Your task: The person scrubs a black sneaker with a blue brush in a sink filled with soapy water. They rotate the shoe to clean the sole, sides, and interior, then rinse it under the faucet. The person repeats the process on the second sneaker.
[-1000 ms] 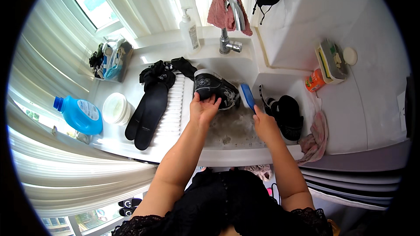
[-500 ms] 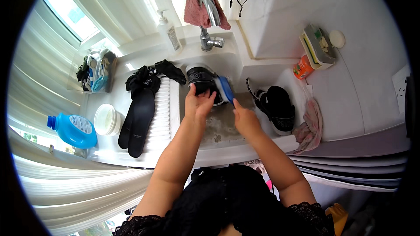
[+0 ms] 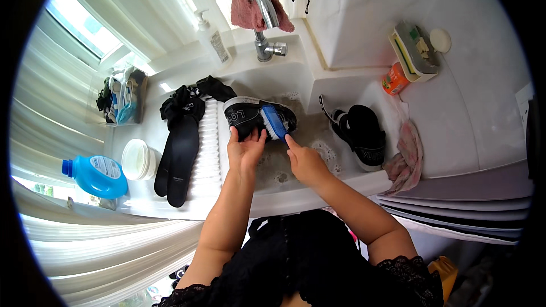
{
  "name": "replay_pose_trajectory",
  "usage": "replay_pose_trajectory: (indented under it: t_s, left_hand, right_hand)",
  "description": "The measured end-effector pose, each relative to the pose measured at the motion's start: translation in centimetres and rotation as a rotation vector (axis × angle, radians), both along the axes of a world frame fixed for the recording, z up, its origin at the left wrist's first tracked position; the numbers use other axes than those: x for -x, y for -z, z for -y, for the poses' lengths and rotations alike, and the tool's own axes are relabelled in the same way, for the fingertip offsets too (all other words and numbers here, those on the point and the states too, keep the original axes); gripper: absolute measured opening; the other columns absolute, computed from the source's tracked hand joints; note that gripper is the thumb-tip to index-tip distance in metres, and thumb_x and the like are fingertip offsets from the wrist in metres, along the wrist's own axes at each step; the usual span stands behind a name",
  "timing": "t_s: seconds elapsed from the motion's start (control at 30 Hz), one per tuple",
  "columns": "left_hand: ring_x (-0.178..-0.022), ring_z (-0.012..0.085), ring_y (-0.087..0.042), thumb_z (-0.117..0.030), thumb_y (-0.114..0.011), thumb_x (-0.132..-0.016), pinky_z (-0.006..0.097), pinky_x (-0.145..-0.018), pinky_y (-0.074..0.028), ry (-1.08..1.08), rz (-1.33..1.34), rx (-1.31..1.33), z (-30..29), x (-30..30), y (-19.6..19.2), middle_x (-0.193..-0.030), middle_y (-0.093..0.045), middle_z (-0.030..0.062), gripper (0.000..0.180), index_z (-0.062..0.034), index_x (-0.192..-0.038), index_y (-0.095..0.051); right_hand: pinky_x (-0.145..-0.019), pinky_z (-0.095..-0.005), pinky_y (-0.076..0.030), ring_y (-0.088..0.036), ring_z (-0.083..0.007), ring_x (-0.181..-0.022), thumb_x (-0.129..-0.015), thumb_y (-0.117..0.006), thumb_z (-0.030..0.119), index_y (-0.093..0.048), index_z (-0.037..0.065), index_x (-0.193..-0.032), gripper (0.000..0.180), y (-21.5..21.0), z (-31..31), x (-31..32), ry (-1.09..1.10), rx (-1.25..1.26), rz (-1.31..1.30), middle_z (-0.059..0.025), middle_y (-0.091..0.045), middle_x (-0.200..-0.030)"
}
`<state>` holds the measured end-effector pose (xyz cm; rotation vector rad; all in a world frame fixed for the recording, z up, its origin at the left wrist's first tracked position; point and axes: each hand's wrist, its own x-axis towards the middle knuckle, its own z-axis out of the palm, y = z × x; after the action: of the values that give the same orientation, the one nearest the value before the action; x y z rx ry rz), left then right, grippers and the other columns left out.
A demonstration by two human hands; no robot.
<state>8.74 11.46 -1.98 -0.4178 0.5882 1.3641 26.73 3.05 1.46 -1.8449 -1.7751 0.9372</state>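
Observation:
My left hand (image 3: 247,150) grips a black shoe with a white sole (image 3: 240,111) from below, holding it tilted above the sink basin. In my right hand (image 3: 307,162) is the handle of a blue scrub brush (image 3: 274,120) with white bristles. The brush lies across the side of the shoe, its bristles against it. Beneath both hands, murky water with patches of foam stands in the sink (image 3: 273,198). A second black shoe (image 3: 364,136) rests at the basin's right side.
Left of the basin, black insoles (image 3: 181,162) and black laces or cloth (image 3: 183,104) lie by a ribbed washboard (image 3: 208,148). Nearby stand a white tub (image 3: 136,159) and a blue detergent bottle (image 3: 99,176). A tap (image 3: 264,45) draped with a pink cloth (image 3: 243,8) rises behind.
The shoe has turned and shifted left, showing more of its side. The brush has moved left from the shoe's right end onto its side, with my right hand following.

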Motion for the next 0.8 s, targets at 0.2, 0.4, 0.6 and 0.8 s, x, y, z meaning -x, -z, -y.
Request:
replay_pose_trajectory:
  t_s: [0.2,0.4,0.6,0.8]
  left_hand:
    - [-0.128,0.0216,-0.037,-0.042,-0.055,-0.093,0.047,-0.107,-0.025,0.065,-0.012,-0.012,0.5,0.6,0.5,-0.122,-0.056,0.0053,0.040,-0.0114,-0.118,-0.054]
    - [-0.123,0.0189,-0.041,-0.050,-0.066,-0.083,0.038,-0.098,-0.031,0.226,-0.673,-0.015,1.6,-1.3,1.6,-0.123,-0.054,0.0035,0.051,-0.0126,-0.117,-0.056]
    - [-0.115,0.0362,-0.051,-0.060,-0.062,-0.080,0.043,-0.101,-0.033,0.681,-2.312,-0.302,1.1,-3.1,3.1,-0.123,-0.057,0.0234,0.082,0.0072,-0.126,-0.052]
    - [-0.122,0.0342,-0.050,-0.061,-0.063,-0.075,0.039,-0.104,-0.033,1.024,-1.731,-0.130,-3.9,-1.6,5.1,-0.124,-0.056,0.0262,0.086,0.0078,-0.125,-0.053]
  right_hand:
    - [-0.074,-0.0505,-0.048,-0.061,-0.0440,-0.083,-0.094,-0.047,0.020,-0.049,0.011,-0.133,0.040,1.0,-0.7,-1.5,0.058,-0.040,-0.018,-0.0245,-0.064,-0.089]
    - [-0.079,-0.0492,-0.049,-0.062,-0.0408,-0.091,-0.093,-0.046,0.019,-0.049,0.010,-0.133,0.040,5.6,-0.6,-3.6,-0.008,0.144,0.151,-0.0244,-0.064,-0.095]
    - [-0.082,-0.0467,-0.051,-0.063,-0.0367,-0.095,-0.092,-0.047,0.017,-0.056,0.008,-0.126,0.036,6.3,-2.6,-7.1,-0.041,0.441,0.516,-0.0192,-0.066,-0.103]
    - [-0.079,-0.0472,-0.051,-0.064,-0.0384,-0.091,-0.093,-0.048,0.020,-0.054,0.010,-0.129,0.038,2.5,-1.2,-5.7,0.050,0.244,0.284,-0.0218,-0.066,-0.101]
